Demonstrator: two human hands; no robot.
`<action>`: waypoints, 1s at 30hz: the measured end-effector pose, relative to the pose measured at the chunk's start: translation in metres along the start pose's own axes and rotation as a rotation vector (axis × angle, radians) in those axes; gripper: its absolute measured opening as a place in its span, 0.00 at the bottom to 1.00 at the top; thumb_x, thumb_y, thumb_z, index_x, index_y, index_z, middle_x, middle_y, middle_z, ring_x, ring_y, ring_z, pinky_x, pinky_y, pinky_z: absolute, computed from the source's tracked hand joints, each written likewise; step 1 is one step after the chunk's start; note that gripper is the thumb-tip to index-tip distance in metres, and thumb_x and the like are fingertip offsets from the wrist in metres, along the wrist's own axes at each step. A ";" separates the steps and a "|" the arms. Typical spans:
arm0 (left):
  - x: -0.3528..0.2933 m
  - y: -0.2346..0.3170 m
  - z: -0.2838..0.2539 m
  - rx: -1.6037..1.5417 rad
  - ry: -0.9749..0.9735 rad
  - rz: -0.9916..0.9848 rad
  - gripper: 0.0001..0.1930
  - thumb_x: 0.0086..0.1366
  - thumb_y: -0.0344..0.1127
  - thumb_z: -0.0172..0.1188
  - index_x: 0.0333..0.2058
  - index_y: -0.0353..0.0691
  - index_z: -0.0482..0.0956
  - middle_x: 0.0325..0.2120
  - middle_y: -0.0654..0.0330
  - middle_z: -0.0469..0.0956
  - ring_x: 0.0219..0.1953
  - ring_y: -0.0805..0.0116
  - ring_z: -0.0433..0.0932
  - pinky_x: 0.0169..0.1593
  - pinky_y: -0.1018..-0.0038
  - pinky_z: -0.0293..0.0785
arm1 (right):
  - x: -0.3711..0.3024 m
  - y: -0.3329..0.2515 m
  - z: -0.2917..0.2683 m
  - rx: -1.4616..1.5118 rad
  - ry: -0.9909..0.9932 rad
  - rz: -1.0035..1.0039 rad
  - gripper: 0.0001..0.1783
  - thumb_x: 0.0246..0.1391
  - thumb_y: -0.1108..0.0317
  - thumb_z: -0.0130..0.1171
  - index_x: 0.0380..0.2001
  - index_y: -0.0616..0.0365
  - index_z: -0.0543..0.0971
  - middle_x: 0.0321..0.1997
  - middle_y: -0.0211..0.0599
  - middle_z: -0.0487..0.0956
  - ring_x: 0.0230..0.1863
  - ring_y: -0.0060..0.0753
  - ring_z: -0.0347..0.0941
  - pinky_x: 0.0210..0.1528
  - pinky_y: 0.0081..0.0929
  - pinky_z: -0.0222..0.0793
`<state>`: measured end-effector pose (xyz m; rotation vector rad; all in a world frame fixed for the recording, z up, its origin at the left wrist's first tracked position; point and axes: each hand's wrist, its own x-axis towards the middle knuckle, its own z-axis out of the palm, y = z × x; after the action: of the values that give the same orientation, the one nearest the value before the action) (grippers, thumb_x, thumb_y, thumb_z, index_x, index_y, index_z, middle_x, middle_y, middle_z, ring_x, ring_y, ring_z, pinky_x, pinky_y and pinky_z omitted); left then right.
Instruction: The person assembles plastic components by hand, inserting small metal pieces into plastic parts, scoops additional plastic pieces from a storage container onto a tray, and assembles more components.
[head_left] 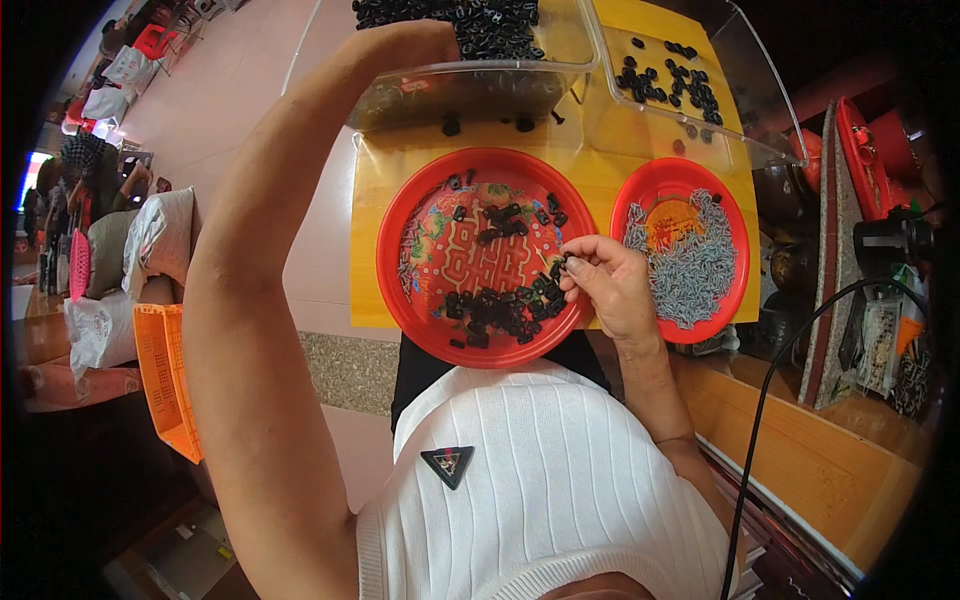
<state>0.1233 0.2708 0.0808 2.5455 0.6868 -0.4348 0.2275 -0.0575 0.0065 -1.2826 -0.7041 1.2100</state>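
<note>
White knit top (540,455) filled the foreground! At twelve o'clock, the left hand (432,40) reached inside a clear bin (480,95), finger grip untellable. Right hand's (615,285) fingertips pinched a small black piece (567,256), three o'clock on the red plate (425,340): likely light, stiff, best held edgewise.

At the lower centre of the frame, the person wears a white knit top (560,470) with raised vertical lines, a ribbed armhole band (370,550) and a curved ribbed neckline (590,560). A black, downward-pointing triangular badge (447,466) with a pale inner outline sits on it. Black legwear (415,380) shows beyond the hem; the right hand (615,285) is bare.
</note>
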 end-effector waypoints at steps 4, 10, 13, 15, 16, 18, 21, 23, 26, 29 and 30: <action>0.002 -0.012 0.000 0.121 0.153 0.032 0.05 0.46 0.29 0.57 0.24 0.37 0.79 0.15 0.60 0.74 0.21 0.74 0.72 0.25 0.74 0.67 | 0.001 0.000 -0.002 -0.018 -0.020 0.002 0.08 0.50 0.75 0.52 0.34 0.68 0.72 0.23 0.34 0.74 0.22 0.18 0.70 0.24 0.13 0.68; -0.043 -0.016 -0.016 -0.707 0.622 0.157 0.10 0.49 0.24 0.59 0.33 0.34 0.76 0.19 0.63 0.73 0.19 0.78 0.68 0.21 0.82 0.64 | -0.002 0.003 -0.002 -0.020 -0.026 -0.008 0.08 0.51 0.74 0.51 0.34 0.67 0.73 0.24 0.32 0.74 0.22 0.17 0.70 0.23 0.12 0.66; -0.088 0.010 0.014 -0.996 0.667 0.271 0.09 0.54 0.29 0.57 0.36 0.38 0.77 0.28 0.65 0.76 0.29 0.77 0.72 0.32 0.81 0.69 | -0.003 0.001 0.001 0.024 -0.037 -0.002 0.08 0.50 0.75 0.51 0.34 0.66 0.73 0.24 0.33 0.74 0.23 0.18 0.70 0.23 0.13 0.66; -0.113 0.048 0.055 -1.219 0.617 0.309 0.08 0.56 0.28 0.56 0.35 0.36 0.77 0.29 0.64 0.76 0.29 0.76 0.73 0.32 0.82 0.70 | -0.003 -0.005 0.009 0.313 -0.171 0.015 0.08 0.50 0.75 0.51 0.34 0.66 0.71 0.23 0.35 0.72 0.23 0.21 0.68 0.23 0.14 0.65; -0.120 0.059 0.083 -1.263 0.659 0.290 0.07 0.55 0.27 0.56 0.34 0.35 0.77 0.28 0.63 0.76 0.28 0.75 0.74 0.31 0.82 0.71 | -0.004 -0.009 0.017 0.317 -0.173 0.024 0.08 0.50 0.75 0.51 0.34 0.66 0.71 0.23 0.35 0.72 0.23 0.21 0.68 0.23 0.14 0.65; -0.136 0.084 0.127 -1.576 0.510 0.093 0.07 0.56 0.27 0.55 0.35 0.34 0.76 0.28 0.61 0.75 0.30 0.77 0.73 0.31 0.84 0.70 | -0.004 -0.011 0.035 0.516 -0.287 0.013 0.09 0.50 0.74 0.51 0.35 0.66 0.70 0.25 0.38 0.72 0.24 0.24 0.68 0.24 0.17 0.66; -0.138 0.108 0.175 -1.855 0.563 0.060 0.07 0.57 0.25 0.54 0.34 0.32 0.76 0.28 0.61 0.74 0.30 0.75 0.73 0.32 0.82 0.72 | -0.002 -0.009 0.053 0.598 -0.350 0.035 0.08 0.51 0.75 0.50 0.36 0.63 0.71 0.27 0.36 0.74 0.28 0.23 0.71 0.28 0.18 0.67; -0.140 0.118 0.189 -1.972 0.663 0.057 0.06 0.56 0.23 0.53 0.34 0.31 0.76 0.33 0.59 0.73 0.33 0.73 0.73 0.34 0.80 0.74 | -0.001 -0.007 0.059 0.638 -0.358 0.032 0.08 0.52 0.76 0.48 0.37 0.64 0.71 0.28 0.37 0.74 0.29 0.25 0.71 0.29 0.19 0.69; -0.141 0.122 0.207 -1.861 0.872 0.063 0.06 0.56 0.21 0.53 0.33 0.30 0.76 0.37 0.57 0.71 0.36 0.71 0.72 0.37 0.78 0.75 | -0.003 0.000 0.062 0.672 -0.320 0.054 0.08 0.52 0.76 0.48 0.37 0.64 0.71 0.28 0.37 0.74 0.29 0.26 0.71 0.29 0.19 0.69; -0.148 0.123 0.212 -1.761 0.882 0.131 0.07 0.55 0.20 0.53 0.33 0.30 0.76 0.38 0.55 0.70 0.38 0.71 0.72 0.36 0.79 0.75 | -0.003 0.003 0.062 0.696 -0.311 0.051 0.08 0.52 0.77 0.47 0.37 0.65 0.71 0.29 0.38 0.74 0.29 0.26 0.72 0.29 0.20 0.70; -0.151 0.124 0.213 -1.695 0.891 0.164 0.07 0.54 0.20 0.54 0.33 0.30 0.76 0.36 0.55 0.72 0.36 0.71 0.73 0.35 0.79 0.75 | -0.004 0.003 0.061 0.695 -0.310 0.050 0.08 0.52 0.77 0.47 0.37 0.65 0.71 0.29 0.38 0.74 0.29 0.26 0.72 0.29 0.20 0.70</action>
<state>0.0277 0.0087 0.0068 0.9728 0.6217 1.0133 0.1695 -0.0416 0.0172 -0.5436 -0.4031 1.5347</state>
